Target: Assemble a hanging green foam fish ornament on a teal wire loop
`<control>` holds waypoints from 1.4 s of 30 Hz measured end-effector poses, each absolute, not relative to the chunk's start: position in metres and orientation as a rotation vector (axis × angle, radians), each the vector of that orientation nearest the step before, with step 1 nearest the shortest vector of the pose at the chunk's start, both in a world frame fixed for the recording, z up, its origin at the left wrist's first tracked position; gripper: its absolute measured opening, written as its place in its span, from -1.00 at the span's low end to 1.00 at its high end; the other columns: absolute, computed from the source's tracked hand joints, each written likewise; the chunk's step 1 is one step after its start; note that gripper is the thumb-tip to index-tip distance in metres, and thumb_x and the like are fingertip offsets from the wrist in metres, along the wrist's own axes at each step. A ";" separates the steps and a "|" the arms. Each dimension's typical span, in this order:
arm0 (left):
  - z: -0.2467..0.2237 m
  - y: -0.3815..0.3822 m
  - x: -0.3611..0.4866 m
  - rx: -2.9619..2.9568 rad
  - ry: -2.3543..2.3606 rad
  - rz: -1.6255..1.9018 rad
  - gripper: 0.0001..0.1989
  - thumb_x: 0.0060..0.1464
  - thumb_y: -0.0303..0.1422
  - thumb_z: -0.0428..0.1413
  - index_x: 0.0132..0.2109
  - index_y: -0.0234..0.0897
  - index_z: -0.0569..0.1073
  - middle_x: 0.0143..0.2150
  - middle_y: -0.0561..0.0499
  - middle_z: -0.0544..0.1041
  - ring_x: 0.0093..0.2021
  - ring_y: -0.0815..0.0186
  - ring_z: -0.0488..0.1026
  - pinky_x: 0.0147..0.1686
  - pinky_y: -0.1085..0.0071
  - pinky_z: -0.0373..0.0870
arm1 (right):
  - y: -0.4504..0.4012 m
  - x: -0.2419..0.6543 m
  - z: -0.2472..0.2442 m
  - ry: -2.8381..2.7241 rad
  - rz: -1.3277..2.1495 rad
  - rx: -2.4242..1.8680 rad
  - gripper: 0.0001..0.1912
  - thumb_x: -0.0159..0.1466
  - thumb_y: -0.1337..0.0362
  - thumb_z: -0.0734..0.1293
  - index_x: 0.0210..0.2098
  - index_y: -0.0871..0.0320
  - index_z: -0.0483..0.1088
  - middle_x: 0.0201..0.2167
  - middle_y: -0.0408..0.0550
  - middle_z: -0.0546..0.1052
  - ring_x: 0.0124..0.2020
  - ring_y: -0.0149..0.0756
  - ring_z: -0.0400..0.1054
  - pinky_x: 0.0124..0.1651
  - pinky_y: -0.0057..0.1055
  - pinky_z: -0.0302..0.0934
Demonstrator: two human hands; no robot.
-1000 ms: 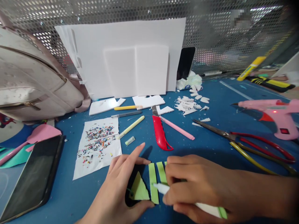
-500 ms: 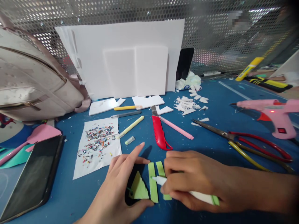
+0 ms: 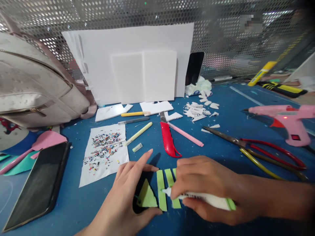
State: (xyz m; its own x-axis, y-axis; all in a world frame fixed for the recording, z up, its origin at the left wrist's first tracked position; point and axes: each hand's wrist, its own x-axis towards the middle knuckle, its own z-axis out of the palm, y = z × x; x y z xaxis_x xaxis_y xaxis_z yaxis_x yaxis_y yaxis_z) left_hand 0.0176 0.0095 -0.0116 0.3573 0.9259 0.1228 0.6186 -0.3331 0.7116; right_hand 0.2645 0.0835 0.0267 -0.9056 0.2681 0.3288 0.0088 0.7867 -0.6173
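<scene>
A white marker with a green end (image 3: 214,200) is gripped in my right hand (image 3: 204,178). Its green tip meets a flat green strip (image 3: 161,182) on the table. My left hand (image 3: 123,200) spans this strip, thumb at the near end and a fingertip at the far end, holding it down; its index finger points forward. Inside the curve of that hand lies a green triangular piece (image 3: 147,195). A second green strip (image 3: 169,177) lies to the right, partly covered by my right hand. Just the corner of another green piece (image 3: 174,172) shows beyond it.
Ahead lie a red cutter (image 3: 167,139), pens and a white sheet (image 3: 86,175) with colourful bits. Pliers (image 3: 238,141) and a pink glue gun (image 3: 283,114) lie right; a phone (image 3: 36,186) and backpack (image 3: 41,82) are left. White boards (image 3: 128,41) stand behind.
The marker tip has shifted slightly down along the strip, and the marker's body shows more in my right hand. My left hand stays at the strip.
</scene>
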 end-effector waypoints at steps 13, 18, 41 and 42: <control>-0.007 0.006 0.020 2.066 1.379 0.699 -0.08 0.13 -0.40 0.20 0.43 0.15 -0.17 0.16 -0.06 0.42 0.14 0.01 0.35 0.15 -0.04 0.27 | 0.067 0.264 0.008 -2.430 0.596 0.017 -0.81 0.20 0.37 0.20 -0.44 0.05 0.05 -0.65 -0.26 0.15 -0.62 -0.32 -0.09 -0.52 -0.28 -0.28; -0.004 0.006 0.021 2.059 1.397 0.679 -0.10 0.14 -0.42 0.19 0.42 0.16 -0.17 0.17 -0.04 0.41 0.15 0.03 0.34 0.17 -0.02 0.25 | 0.067 0.264 0.011 -2.501 0.528 -0.044 -0.78 0.19 0.42 0.21 -0.47 0.06 0.07 -0.67 -0.25 0.20 -0.61 -0.32 -0.09 -0.52 -0.29 -0.29; -0.006 0.006 0.020 2.068 1.373 0.682 -0.03 0.09 -0.37 0.27 0.43 0.16 -0.17 0.17 -0.04 0.45 0.15 -0.01 0.33 0.13 -0.03 0.29 | 0.074 0.266 0.014 -2.525 0.843 -0.237 -0.95 0.36 0.33 0.23 -0.20 0.17 0.32 -0.40 -0.08 0.48 -0.39 -0.31 0.28 -0.28 -0.39 0.17; -0.006 0.005 0.020 2.068 1.371 0.683 -0.03 0.09 -0.37 0.27 0.43 0.17 -0.17 0.17 -0.03 0.45 0.15 -0.01 0.32 0.14 -0.04 0.28 | 0.075 0.265 0.013 -2.543 0.884 -0.216 -0.93 0.37 0.30 0.23 -0.22 0.17 0.32 -0.41 -0.07 0.48 -0.38 -0.30 0.27 -0.29 -0.39 0.16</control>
State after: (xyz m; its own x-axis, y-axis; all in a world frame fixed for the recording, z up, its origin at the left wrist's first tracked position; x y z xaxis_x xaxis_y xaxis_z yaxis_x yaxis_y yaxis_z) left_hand 0.0202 0.0053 -0.0058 0.3472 0.9318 0.1059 0.6460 -0.3195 0.6932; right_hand 0.2653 0.0746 0.0134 -0.8924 0.2832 0.3513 0.0042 0.7837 -0.6212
